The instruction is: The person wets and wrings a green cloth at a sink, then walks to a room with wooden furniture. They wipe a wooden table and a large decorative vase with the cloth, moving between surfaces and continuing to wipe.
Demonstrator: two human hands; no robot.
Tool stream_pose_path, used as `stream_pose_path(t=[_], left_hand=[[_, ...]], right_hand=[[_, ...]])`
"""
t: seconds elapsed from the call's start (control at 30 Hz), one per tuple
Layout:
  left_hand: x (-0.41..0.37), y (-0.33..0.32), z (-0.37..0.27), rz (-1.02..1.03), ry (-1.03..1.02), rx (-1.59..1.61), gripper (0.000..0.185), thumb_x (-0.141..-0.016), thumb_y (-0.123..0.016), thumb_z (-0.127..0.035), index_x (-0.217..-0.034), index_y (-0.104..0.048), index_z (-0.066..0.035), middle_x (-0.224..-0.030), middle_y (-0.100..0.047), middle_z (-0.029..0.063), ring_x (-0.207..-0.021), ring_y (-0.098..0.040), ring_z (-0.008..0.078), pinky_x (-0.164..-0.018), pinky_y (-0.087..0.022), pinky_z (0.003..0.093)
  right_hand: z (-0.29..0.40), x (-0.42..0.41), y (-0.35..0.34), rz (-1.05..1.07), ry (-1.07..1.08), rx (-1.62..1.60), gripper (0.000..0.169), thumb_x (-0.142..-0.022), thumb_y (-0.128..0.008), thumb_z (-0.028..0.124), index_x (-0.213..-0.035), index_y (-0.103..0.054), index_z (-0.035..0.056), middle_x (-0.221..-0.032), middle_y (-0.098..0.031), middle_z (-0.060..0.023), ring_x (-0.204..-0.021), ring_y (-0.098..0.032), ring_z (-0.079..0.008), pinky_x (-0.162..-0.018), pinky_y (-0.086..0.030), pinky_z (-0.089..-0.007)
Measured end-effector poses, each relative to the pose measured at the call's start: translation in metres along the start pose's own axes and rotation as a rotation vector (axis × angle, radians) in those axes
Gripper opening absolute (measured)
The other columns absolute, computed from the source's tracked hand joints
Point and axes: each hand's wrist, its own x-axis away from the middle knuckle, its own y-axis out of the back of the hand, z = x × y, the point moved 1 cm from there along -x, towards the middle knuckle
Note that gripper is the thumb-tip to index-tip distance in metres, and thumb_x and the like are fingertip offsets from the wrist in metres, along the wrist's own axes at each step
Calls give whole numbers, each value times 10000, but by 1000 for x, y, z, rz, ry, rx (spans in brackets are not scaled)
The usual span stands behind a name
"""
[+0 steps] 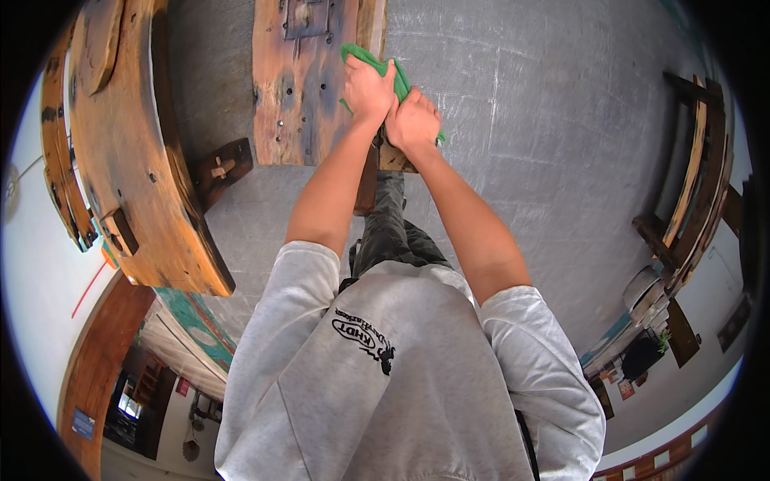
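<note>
My left hand grips a green cloth over the right edge of a wooden bench, its thumb raised. Close beside it, my right hand is closed on the same cloth, and a loose end hangs out past its outer side. The two hands touch or nearly touch at the wrists and thumbs. The bench seat is worn, with dark stains and several small holes. Beneath my hands, the bench's side timber and part of the cloth are hidden.
A thick wooden table stands at the left, with a pegged timber beside it. Another wooden bench is at the far right by the wall. Grey tiled floor lies between. My legs are close under the bench's near end.
</note>
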Motion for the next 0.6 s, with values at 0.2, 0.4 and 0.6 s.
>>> stream_pose_path(t=[0.2,0.4,0.6], left_hand=[[-55,-12,-36,19,17,-104,658,-872,-693,-417,-1190,-388,72,-1148,-558,259,-1035,-625,405,-857,-530,485],[-105,-13,-64,21,-24,-155,626,-885,-680,-381,-1188,-385,80,-1164,-549,274,-1060,-620,390,-895,-528,457],[-165,-17,-103,10,7,-123,605,-879,-685,-361,-1176,-405,86,-1165,-564,274,-1087,-611,381,-911,-526,452]], right_hand=[[12,-59,0,241,-140,-444,558,-990,-425,412,-1265,-492,-69,-1274,-575,-315,-1198,-546,-461,-1013,-425,-486],[23,-101,13,241,-175,-771,621,-995,-394,428,-1430,-432,-14,-1366,-525,-308,-1274,-498,-455,-1062,-398,-446],[32,-176,22,240,-63,-1170,610,-961,-444,299,-1499,-374,20,-1483,-469,-203,-1391,-415,-334,-1134,-307,-388]])
